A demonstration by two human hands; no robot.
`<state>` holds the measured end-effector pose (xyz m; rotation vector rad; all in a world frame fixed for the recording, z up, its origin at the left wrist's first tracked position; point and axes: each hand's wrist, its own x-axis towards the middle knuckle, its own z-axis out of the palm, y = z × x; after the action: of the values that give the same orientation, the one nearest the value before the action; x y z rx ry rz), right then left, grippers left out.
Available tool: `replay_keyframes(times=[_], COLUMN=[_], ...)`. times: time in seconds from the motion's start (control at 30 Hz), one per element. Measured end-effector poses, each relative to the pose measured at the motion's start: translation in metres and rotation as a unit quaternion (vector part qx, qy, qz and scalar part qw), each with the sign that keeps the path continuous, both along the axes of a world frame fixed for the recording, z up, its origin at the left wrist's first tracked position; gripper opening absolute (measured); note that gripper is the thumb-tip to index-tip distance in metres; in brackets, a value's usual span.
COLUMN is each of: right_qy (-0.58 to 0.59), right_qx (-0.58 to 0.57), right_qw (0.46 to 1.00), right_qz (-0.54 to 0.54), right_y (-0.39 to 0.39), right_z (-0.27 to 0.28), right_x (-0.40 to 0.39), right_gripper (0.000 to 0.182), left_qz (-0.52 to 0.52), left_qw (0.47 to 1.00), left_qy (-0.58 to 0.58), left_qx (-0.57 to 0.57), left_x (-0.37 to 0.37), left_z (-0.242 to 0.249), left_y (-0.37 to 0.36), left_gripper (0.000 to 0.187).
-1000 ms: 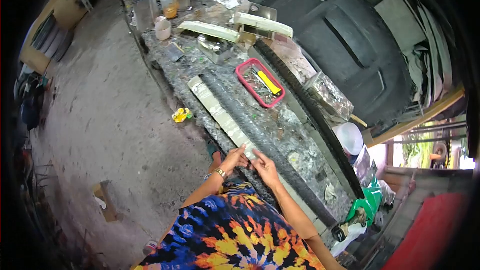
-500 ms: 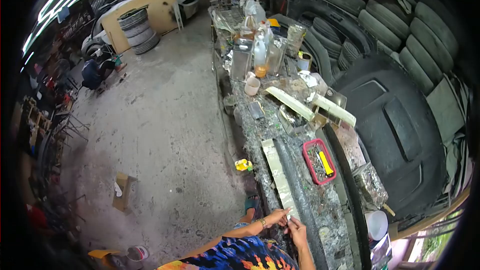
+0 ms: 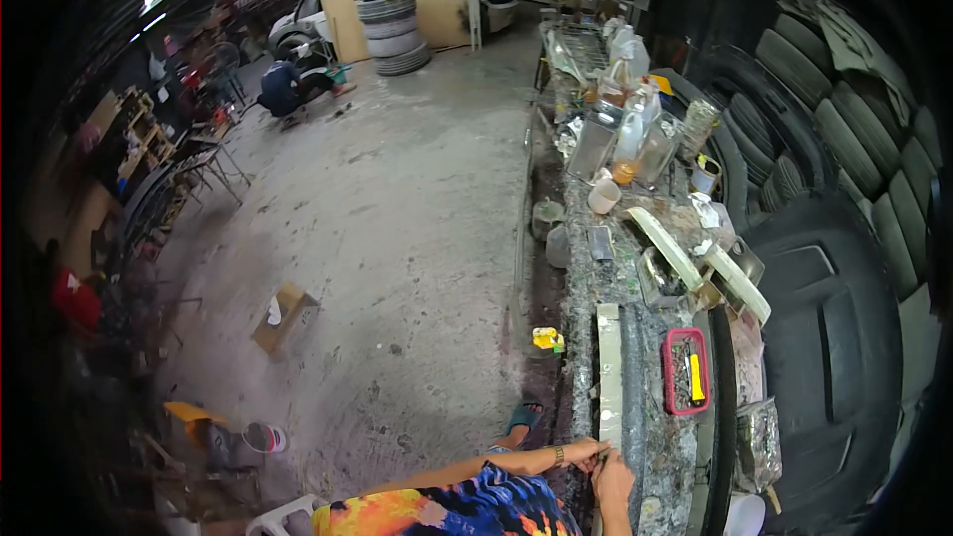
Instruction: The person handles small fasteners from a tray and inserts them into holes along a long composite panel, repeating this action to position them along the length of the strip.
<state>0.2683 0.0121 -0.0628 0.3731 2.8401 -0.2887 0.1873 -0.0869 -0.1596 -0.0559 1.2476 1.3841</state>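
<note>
A long pale cream strip (image 3: 609,362) lies along the workbench (image 3: 645,268), its near end under my hands. My left hand (image 3: 584,454), with a watch on its wrist, has its fingers pinched together over the strip. Right beside it, my right hand (image 3: 613,481) is also closed, fingertips close to the left ones. Whatever sits between the fingers is too small and hidden to name. A dark rounded bumper-like piece (image 3: 631,377) runs alongside the strip. To the right stands a pink basket (image 3: 667,377) holding small metal parts and a yellow-handled cutter (image 3: 696,377).
Bottles (image 3: 629,134), metal cans (image 3: 593,139) and a cup (image 3: 604,196) crowd the bench's far part. Two more cream pieces (image 3: 667,246) lie beyond the basket. A black car hood (image 3: 824,328) leans at right. Across the floor a person (image 3: 283,89) crouches near stacked tires (image 3: 394,35).
My view has swung left, so the bench and hands appear further right and the strip looks more upright. Both hands stay together at the strip's near end.
</note>
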Motion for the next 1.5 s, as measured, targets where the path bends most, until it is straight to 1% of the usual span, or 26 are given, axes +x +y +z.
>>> replay_keyframes(times=[0.07,0.13,0.17,0.2,0.23,0.27,0.3,0.33,0.37,0.43,0.47,0.6,0.7,0.73,0.8,0.83,0.87,0.93,1.0,1.07,1.17,1.27,1.33,1.4,1.47,1.5], right_qy=[-0.017,0.002,0.001,-0.035,-0.072,-0.073,-0.046,-0.019,0.025,0.017,0.011,-0.044,-0.002,-0.005,0.003,-0.008,-0.020,-0.006,-0.002,0.008,0.013,0.044,0.031,0.009,-0.005,-0.012], right_qx=[0.012,0.040,0.040,0.041,0.042,0.043,0.049,0.058,0.045,0.046,0.044,0.032,0.036,0.034,0.037,0.012,-0.013,-0.011,0.007,0.008,0.005,0.001,0.015,0.014,-0.011,-0.030], right_qw=[0.999,0.996,0.996,0.995,0.993,0.994,0.995,0.996,0.997,0.997,0.997,0.997,0.998,0.999,0.998,0.999,0.999,1.000,0.998,0.996,0.995,0.988,0.988,0.993,0.989,0.985], right_qz=[0.031,0.076,0.077,0.079,0.080,0.075,0.075,0.072,0.064,0.055,0.067,0.050,0.047,0.031,0.048,0.045,0.035,-0.014,-0.060,-0.090,-0.095,-0.149,-0.151,-0.116,-0.149,-0.170], right_y=[0.002,0.004,0.006,0.008,0.009,0.008,0.006,0.006,0.002,0.005,0.006,0.011,0.005,0.004,0.005,0.004,0.004,0.004,0.001,0.000,-0.001,-0.005,-0.006,-0.006,-0.008,-0.008], right_z=[-0.003,-0.012,-0.015,-0.014,-0.014,-0.013,-0.010,-0.005,0.003,-0.012,-0.020,-0.019,-0.006,-0.008,-0.017,-0.010,-0.003,-0.022,-0.029,-0.033,-0.032,-0.025,-0.031,-0.027,-0.026,-0.024], right_x=[-0.005,-0.008,-0.009,-0.011,-0.013,-0.012,-0.010,-0.009,-0.009,-0.004,-0.003,-0.005,-0.005,-0.002,-0.004,-0.006,-0.006,-0.002,0.000,0.003,0.005,0.003,0.002,-0.002,-0.004,-0.006], right_gripper=[0.022,0.022,0.022,0.023,0.023,0.023,0.023,0.023,0.025,0.025,0.025,0.026,0.025,0.025,0.025,0.026,0.027,0.025,0.022,0.019,0.022,0.021,0.019,0.018,0.020,0.021], left_qz=[0.006,0.007,0.003,-0.002,-0.002,0.002,-0.004,0.004,0.007,0.010,0.013,-0.010,-0.021,-0.020,-0.014,-0.014,-0.020,-0.014,-0.015,-0.023,-0.054,-0.084,-0.107,-0.124,-0.140,-0.128], left_qw=[1.000,0.999,0.999,1.000,1.000,1.000,1.000,0.998,0.999,0.998,0.999,0.999,0.999,0.998,0.998,0.998,0.997,0.997,0.999,0.999,0.998,0.995,0.987,0.985,0.983,0.986], left_qy=[-0.021,-0.042,-0.024,-0.005,-0.005,-0.006,-0.007,-0.011,-0.014,-0.029,-0.022,-0.021,-0.025,-0.030,-0.034,-0.036,-0.041,-0.043,-0.020,-0.021,-0.022,-0.041,-0.094,-0.096,-0.090,-0.091], left_qx=[0.015,0.031,0.027,0.024,0.026,0.016,0.007,0.056,0.050,0.050,0.039,0.034,0.043,0.049,0.043,0.052,0.062,0.062,0.036,0.036,0.033,0.035,0.078,0.070,0.083,0.061], left_x=[-0.002,0.000,0.001,0.001,0.001,0.000,0.002,0.003,0.003,0.005,0.004,0.002,0.000,0.002,0.002,0.001,0.002,0.004,0.002,0.001,-0.003,-0.010,-0.015,-0.022,-0.024,-0.023], left_z=[0.006,-0.002,-0.005,-0.005,-0.005,-0.006,-0.010,-0.015,-0.019,-0.026,-0.017,-0.005,-0.018,-0.022,-0.034,-0.040,-0.040,-0.021,-0.015,-0.032,-0.016,-0.019,-0.023,-0.029,-0.025,-0.022], left_y=[-0.002,-0.001,0.000,0.000,0.000,0.000,0.003,0.002,0.003,0.005,0.003,0.003,0.003,0.004,0.006,0.005,0.005,0.006,0.005,0.005,0.005,0.006,0.004,0.003,0.002,0.002], left_gripper=[0.060,0.060,0.059,0.059,0.059,0.059,0.060,0.058,0.057,0.055,0.055,0.054,0.053,0.053,0.051,0.049,0.048,0.046,0.047,0.049,0.050,0.052,0.052,0.051,0.050,0.050])
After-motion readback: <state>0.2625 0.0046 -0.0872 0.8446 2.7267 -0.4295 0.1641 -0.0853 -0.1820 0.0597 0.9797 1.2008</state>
